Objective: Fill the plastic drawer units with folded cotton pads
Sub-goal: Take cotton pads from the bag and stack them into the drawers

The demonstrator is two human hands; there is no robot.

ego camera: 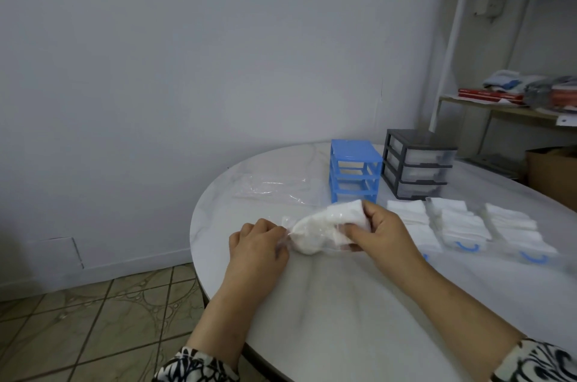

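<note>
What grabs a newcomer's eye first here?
Two hands at centre: the right hand grips a wad of cotton pads half inside a clear bag, which the left hand pinches. Behind stand an empty blue frame and a grey drawer unit; three pad-filled drawers lie right of the hands.

blue drawer frame (356,171) | dark grey drawer unit (418,163) | white cotton pads (462,222) | white marbled table (359,303)

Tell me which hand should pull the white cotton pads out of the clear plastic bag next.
Right, probably. The right hand already grips the white cotton pads at the clear plastic bag's open end, nearest the drawers. The left hand pinches the bag's other end, well placed to hold it back.
</note>
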